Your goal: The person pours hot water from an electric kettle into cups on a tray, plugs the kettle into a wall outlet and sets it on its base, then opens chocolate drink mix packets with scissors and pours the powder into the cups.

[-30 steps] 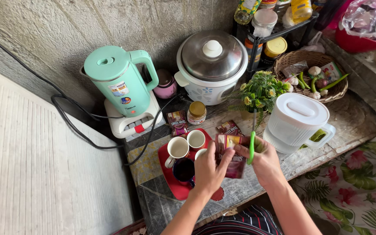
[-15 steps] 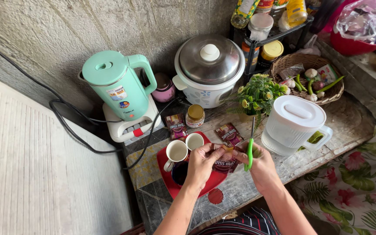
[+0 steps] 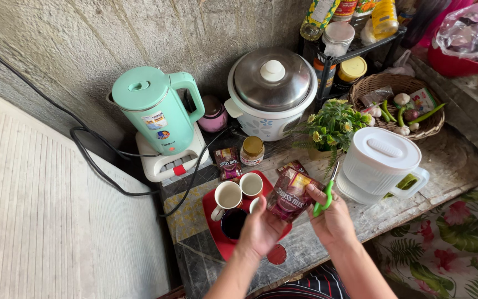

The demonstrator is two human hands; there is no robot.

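Head view: left hand [image 3: 262, 230] pinches a brown sachet [image 3: 290, 198] above the red tray [image 3: 214, 206], right hand [image 3: 332, 218] clenched on green scissors [image 3: 326, 198] at its corner. Best keep the cut shallow and the packet upright; mugs [image 3: 228, 195] crowd left, white jug [image 3: 379, 163] right, desk [image 3: 305, 252] edge close.

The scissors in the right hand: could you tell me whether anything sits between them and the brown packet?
Nothing visible does. The scissors in the right hand sit right beside the packet, which the left hand holds above the red tray.
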